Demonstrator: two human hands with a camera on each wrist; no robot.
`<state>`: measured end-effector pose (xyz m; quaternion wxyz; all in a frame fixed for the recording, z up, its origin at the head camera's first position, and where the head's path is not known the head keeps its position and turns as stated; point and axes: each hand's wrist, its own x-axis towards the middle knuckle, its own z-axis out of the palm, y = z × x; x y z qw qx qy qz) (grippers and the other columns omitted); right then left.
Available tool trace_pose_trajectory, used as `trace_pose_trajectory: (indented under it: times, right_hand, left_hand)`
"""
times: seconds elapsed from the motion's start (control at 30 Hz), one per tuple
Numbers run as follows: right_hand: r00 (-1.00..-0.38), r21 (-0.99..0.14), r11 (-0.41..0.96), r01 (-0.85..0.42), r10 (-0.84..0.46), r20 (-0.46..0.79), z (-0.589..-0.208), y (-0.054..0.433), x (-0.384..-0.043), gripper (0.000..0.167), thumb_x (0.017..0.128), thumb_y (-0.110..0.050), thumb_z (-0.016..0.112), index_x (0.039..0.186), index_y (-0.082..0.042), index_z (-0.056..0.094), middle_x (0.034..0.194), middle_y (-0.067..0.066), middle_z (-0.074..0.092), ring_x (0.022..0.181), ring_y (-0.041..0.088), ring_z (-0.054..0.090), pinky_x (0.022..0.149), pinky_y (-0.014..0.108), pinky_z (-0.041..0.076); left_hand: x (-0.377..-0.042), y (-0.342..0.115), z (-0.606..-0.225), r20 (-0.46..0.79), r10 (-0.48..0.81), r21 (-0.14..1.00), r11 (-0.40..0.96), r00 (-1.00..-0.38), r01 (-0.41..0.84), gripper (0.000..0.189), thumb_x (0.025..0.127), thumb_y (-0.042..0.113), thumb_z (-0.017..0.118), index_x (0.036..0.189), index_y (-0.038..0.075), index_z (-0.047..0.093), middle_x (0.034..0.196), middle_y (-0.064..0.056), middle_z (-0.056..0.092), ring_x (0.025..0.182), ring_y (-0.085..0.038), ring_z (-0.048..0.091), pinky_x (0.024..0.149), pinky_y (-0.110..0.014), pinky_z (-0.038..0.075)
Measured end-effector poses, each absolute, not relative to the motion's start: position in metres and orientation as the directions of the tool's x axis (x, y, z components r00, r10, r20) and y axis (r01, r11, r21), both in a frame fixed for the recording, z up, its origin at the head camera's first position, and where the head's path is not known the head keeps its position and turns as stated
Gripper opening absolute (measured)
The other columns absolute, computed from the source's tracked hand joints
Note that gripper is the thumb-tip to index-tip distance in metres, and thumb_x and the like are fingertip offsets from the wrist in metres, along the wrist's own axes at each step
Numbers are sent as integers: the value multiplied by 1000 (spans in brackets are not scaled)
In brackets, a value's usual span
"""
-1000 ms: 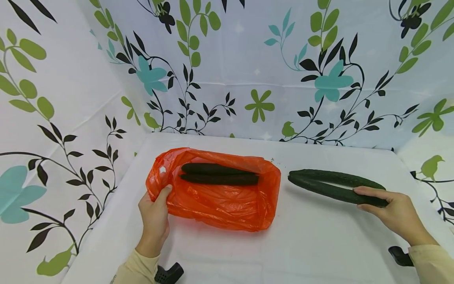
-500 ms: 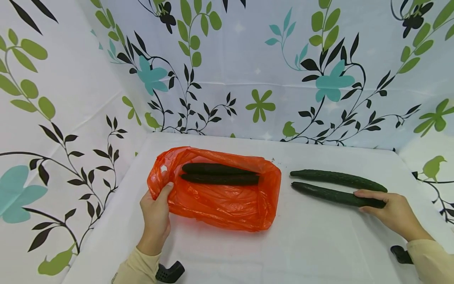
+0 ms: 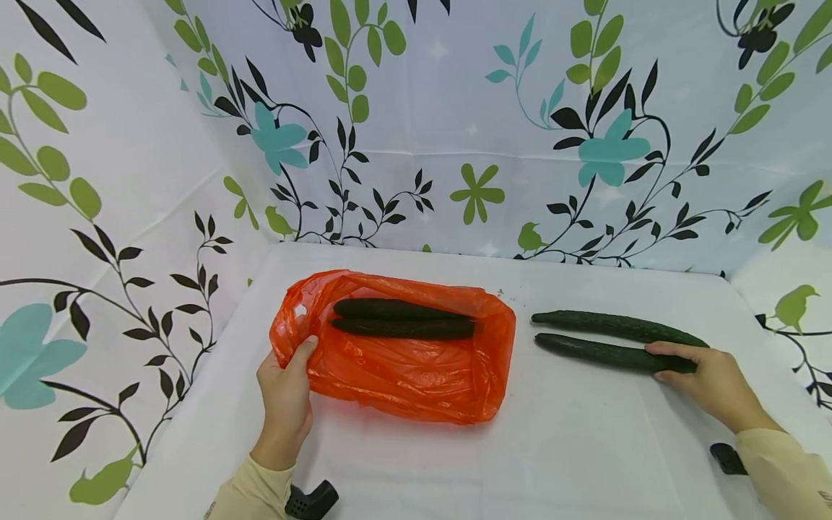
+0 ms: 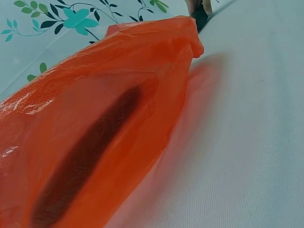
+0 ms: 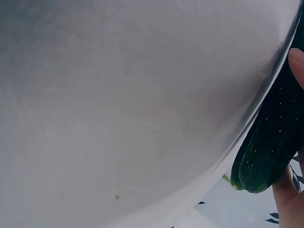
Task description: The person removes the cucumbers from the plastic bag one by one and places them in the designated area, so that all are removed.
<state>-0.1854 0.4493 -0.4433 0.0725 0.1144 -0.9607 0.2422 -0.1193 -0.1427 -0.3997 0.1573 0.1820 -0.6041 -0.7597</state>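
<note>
My left hand [image 3: 286,404] grips the left edge of an orange-red plastic bag [image 3: 403,379], thumb over the rim. The bag's mouth gapes toward me, showing two dark green cucumbers [image 3: 403,330] side by side inside. Through the plastic, one cucumber [image 4: 85,156] shows dark in the left wrist view. Right of the bag lie a far cucumber [image 3: 604,323] and a near cucumber [image 3: 598,351], narrowly apart at their left tips. My right hand [image 3: 718,386] pinches the near one by its right end. The right wrist view catches cucumber ends [image 5: 270,147] and a thumb [image 5: 297,66] at its edge.
Everything lies on a white-covered table [image 3: 552,455]. A leaf-print cloth [image 3: 442,108] hangs behind and at both sides. Black wrist devices [image 3: 312,500] sit at both cuffs.
The near cucumber's left tip has parted from the far one, toward me. My right hand has slid slightly left along it. My left hand and the bag have barely moved.
</note>
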Motion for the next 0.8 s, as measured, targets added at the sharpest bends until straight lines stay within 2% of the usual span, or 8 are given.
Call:
trace_pose_trajectory:
  times: [0.3,0.8]
  right_hand:
    - [-965,-435,864,-254,-192,181,-445,448,-187,47,74,-4,85,119,-12,74,117,34,65,112,61,53,83,69,45]
    - [-974,-338,913,-227,-215,75,-436,438,-192,45,80,-13,83,122,-7,70,120,37,61,111,62,52,86,72,43]
  left_hand:
    - [-119,-144,-401,-86,-460,974,-225,-884,23,49,102,23,61,145,3,50,135,-8,56,113,-23,61,99,-36,50]
    - [-121,-143,-398,-93,-454,969,-244,-886,24,49,102,24,61,145,2,50,135,-8,56,115,-24,60,97,-31,51]
